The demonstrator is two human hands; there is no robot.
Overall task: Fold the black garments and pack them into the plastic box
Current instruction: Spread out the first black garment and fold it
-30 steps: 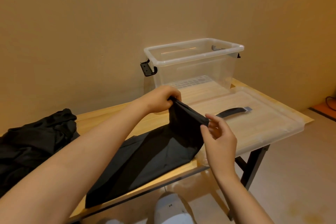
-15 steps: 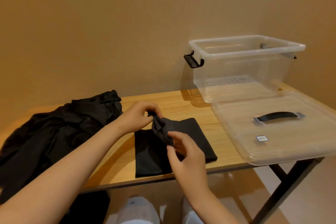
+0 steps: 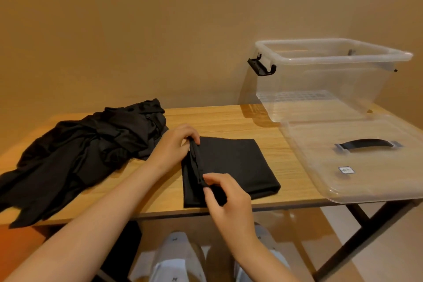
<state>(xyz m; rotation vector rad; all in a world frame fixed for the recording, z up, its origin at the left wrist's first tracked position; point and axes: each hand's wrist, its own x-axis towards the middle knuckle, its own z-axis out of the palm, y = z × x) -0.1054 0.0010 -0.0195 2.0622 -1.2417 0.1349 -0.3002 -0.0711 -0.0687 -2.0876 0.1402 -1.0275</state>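
A folded black garment (image 3: 235,162) lies flat near the table's front edge. My left hand (image 3: 175,144) pinches the far end of its raised left fold. My right hand (image 3: 225,197) pinches the near end of the same fold. A loose pile of black garments (image 3: 80,151) sprawls over the left part of the table. The clear plastic box (image 3: 325,80) stands at the back right with nothing inside, a black latch on its left end.
The wooden table (image 3: 229,119) stands against a tan wall. The box's clear lid (image 3: 357,158) with a black handle lies flat at the right, overhanging the front edge. Black table legs and my feet in pale slippers show below.
The garment went from hanging between my hands to lying folded on the table. Both hands came down and now pinch its left fold. The camera view swung left, bringing the pile further in.
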